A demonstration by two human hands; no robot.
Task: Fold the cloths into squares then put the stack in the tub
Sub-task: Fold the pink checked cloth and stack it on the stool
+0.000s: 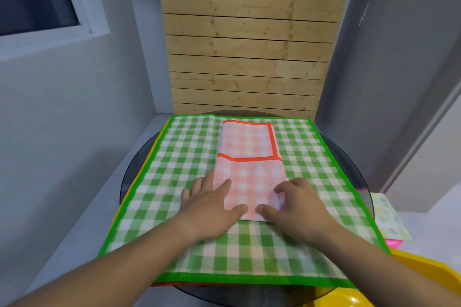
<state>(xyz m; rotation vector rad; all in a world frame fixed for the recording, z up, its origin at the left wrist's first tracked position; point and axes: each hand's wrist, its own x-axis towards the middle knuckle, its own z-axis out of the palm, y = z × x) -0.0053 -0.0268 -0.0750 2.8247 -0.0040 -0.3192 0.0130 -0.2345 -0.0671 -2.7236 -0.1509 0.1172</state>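
The long pink cloth (249,157) lies on the green cloth (174,157), pointing straight away from me, and both my hands are at its near end: my left hand (212,209) presses flat, my right hand (299,207) pinches the corner.

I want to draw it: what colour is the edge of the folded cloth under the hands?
Orange-red, on the pink checked cloth, clearest in the head view.

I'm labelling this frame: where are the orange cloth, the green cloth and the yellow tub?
orange cloth (249,139): head view, its upper folded panel.
green cloth (187,147): head view, bare left part.
yellow tub (424,270): head view, rim at lower right.
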